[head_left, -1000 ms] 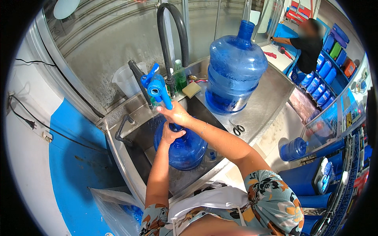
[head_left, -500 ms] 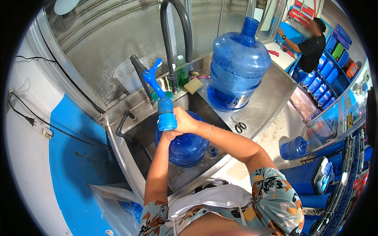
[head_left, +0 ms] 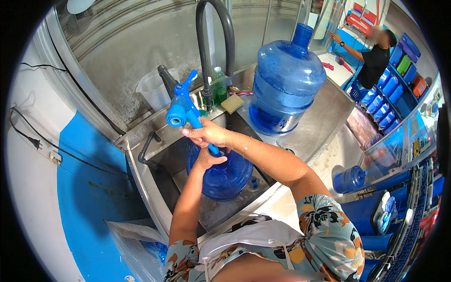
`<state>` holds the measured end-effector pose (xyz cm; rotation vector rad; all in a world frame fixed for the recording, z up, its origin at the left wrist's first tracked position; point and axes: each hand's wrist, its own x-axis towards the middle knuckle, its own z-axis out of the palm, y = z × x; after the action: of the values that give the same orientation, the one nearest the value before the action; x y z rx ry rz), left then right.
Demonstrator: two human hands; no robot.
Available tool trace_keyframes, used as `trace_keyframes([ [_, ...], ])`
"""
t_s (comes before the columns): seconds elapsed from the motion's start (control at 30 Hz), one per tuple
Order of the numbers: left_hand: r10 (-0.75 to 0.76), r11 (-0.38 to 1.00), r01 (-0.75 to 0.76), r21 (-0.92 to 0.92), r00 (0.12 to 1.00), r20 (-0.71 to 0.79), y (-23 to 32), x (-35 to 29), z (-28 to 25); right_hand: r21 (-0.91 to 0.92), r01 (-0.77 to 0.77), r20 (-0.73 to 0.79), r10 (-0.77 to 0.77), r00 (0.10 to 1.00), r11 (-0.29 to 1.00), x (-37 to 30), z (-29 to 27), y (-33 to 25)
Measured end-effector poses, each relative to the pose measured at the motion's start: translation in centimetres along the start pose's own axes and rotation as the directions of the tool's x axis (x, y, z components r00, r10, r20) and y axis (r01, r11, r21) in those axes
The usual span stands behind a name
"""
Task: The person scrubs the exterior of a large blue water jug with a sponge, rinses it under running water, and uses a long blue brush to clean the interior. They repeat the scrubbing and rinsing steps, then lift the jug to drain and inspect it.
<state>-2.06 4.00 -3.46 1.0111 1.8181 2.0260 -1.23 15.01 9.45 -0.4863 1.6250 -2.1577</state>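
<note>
Blue jug (head_left: 230, 183) sits in the sink (head_left: 221, 214), clasped at the neck by our left hand (head_left: 210, 160); just above, our right hand (head_left: 209, 134) grips the rod (head_left: 193, 118) slanting up and leftward.

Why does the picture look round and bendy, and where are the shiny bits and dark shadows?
Head view: black corners and a curving metal frame, because the lens is a wide fisheye; head view: shine on the steel counter and the big water bottle standing on it; head view: a dark shadow on the blue wall, and the bottle in the sink looks darker than the other one.
</note>
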Motion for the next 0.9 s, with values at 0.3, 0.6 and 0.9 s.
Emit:
trace_keyframes([
  [0.3, 0.032, 0.999, -0.033, -0.025, 0.999, -0.043, 0.3, 0.4, 0.3, -0.011, 0.222, -0.305, -0.214, 0.928, 0.975, -0.9, -0.1, 0.6],
  [0.6, -0.134, 0.952, 0.149, -0.267, 0.988, 0.071, -0.4, 0.3, 0.4, -0.050, 0.214, -0.324, -0.218, 0.921, 0.976, -1.2, 0.3, 0.0],
  [0.9, -0.104, 0.994, 0.105, 0.027, 0.994, -0.019, -0.1, 0.5, 0.9, -0.085, 0.151, -0.111, -0.160, 0.981, 0.985, -2.0, 0.3, -0.8],
])
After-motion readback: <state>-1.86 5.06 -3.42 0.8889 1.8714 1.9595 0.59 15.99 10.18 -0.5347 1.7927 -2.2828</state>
